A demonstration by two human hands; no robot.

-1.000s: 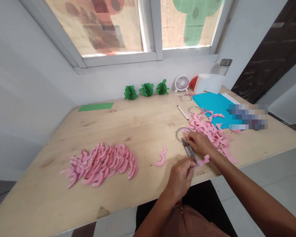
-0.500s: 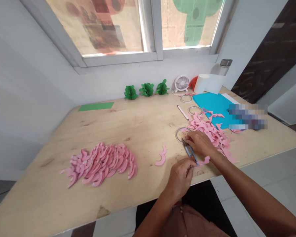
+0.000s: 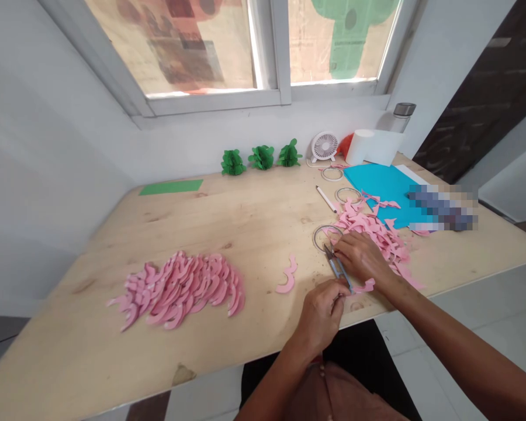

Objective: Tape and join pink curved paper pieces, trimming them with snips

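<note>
My left hand [image 3: 322, 313] is closed near the table's front edge, fingertips pinched at the rear end of blue-grey thread snips [image 3: 339, 273]. From those fingertips a curved pink paper strip [image 3: 364, 286] sticks out to the right, partly behind the snips. My right hand [image 3: 362, 257] is curled beside the blades, its fingers pressed together near a pale ring [image 3: 324, 238]; what they grip is hidden. Left of both hands lies a single wavy pink paper piece [image 3: 288, 276]. Farther left spreads a heap of scalloped pink pieces [image 3: 188, 289].
Pink scraps [image 3: 372, 231] pile up beyond my right hand, beside blue sheets [image 3: 377, 181]. A white pen [image 3: 326, 199] and more rings [image 3: 348, 196] lie nearby. Along the wall stand green paper shapes [image 3: 261, 158], a small fan [image 3: 325, 147] and a white roll [image 3: 360, 146]. A green strip [image 3: 170, 187] lies back left.
My right hand has shifted slightly to the right of the snips' blades. The left hand, snips and pink strip look almost unmoved; the view has tilted a little.
</note>
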